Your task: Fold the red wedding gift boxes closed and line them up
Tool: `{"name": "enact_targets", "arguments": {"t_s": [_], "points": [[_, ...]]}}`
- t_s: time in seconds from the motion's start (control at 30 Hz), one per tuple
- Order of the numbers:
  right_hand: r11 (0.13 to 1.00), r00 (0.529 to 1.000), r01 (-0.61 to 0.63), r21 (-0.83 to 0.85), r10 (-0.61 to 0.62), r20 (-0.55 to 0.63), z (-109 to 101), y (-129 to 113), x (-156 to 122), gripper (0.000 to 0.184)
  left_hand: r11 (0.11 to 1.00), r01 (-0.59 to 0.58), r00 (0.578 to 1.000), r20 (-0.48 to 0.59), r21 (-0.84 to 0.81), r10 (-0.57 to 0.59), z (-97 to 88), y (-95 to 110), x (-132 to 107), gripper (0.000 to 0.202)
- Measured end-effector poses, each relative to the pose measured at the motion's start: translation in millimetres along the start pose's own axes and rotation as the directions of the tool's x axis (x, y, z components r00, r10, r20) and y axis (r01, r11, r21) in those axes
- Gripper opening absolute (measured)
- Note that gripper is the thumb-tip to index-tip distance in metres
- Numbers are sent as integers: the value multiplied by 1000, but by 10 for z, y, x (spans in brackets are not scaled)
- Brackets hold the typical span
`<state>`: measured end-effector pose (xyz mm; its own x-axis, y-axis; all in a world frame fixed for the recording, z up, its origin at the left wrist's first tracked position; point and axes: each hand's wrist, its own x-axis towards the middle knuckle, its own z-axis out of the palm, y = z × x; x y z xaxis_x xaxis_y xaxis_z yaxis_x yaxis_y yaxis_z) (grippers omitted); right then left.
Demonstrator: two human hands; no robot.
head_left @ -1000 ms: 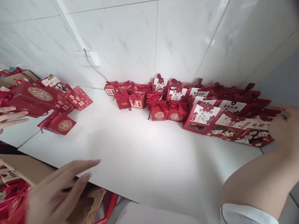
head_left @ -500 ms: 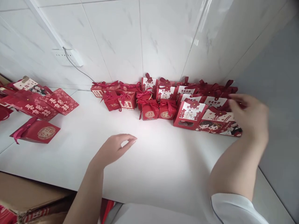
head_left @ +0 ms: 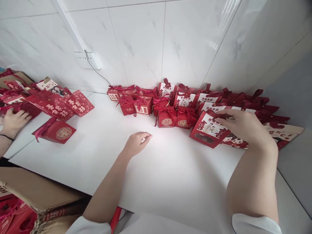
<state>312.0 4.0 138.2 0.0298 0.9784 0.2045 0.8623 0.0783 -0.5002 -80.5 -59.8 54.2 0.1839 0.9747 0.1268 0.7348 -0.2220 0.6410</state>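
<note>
My right hand (head_left: 243,127) reaches over a row of red paper gift bags at the right. Its fingertips are closed on the top edge of the front red gift bag (head_left: 206,130), which shows a couple's picture and leans tilted against the bags behind it. My left hand (head_left: 136,142) rests on the white table (head_left: 158,175) with its fingers loosely curled and nothing in them. It lies a little in front of several small red ribbon boxes (head_left: 166,117).
More red gift bags (head_left: 273,112) line the wall behind. Flat red bags (head_left: 55,131) lie at the left, where another person's hand (head_left: 13,121) touches them. A cardboard box (head_left: 31,191) stands below the table's near edge. A wall socket (head_left: 89,60) with a cable hangs above.
My right hand has moved left from the far bags onto the front gift bag. My left hand has come forward over the table and curled. Another person's hand shows again at the left.
</note>
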Motion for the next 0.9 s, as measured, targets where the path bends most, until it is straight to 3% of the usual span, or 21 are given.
{"name": "enact_targets", "arguments": {"t_s": [0.07,0.13,0.23,0.33,0.4,0.47,0.57,0.67,0.83,0.9], "points": [[999,998,35,34,-37,52,-61,-177,-101,24,1000,-8,1000,-4,-13,7,47,-16,1,32],[978,981,169,120,-179,76,-14,-369,-167,23,997,-43,999,9,-59,44,114,-34,7,36],[857,889,403,323,-450,85,241,-662,-218,24,971,-178,983,14,-160,182,204,-56,4,58],[749,775,527,401,-618,135,538,-935,-279,22,898,-300,953,-53,-322,299,237,-47,-7,77],[715,722,575,399,-672,163,669,-1076,-343,24,833,-311,948,-88,-457,306,234,-9,-19,77],[704,698,592,391,-691,189,733,-1176,-413,25,796,-248,966,-73,-552,250,234,53,-35,63],[707,696,604,369,-693,189,761,-1298,-479,29,848,-128,990,-13,-514,141,266,143,-62,35],[690,685,624,367,-709,168,770,-1436,-475,27,894,-116,993,-32,-432,113,314,169,-79,26],[688,788,472,551,-609,86,764,-1539,-383,16,881,-103,992,-111,-462,58,288,103,-68,28],[664,826,419,620,-562,44,773,-1503,-330,19,874,-109,989,-138,-473,48,241,83,-62,28]]}}
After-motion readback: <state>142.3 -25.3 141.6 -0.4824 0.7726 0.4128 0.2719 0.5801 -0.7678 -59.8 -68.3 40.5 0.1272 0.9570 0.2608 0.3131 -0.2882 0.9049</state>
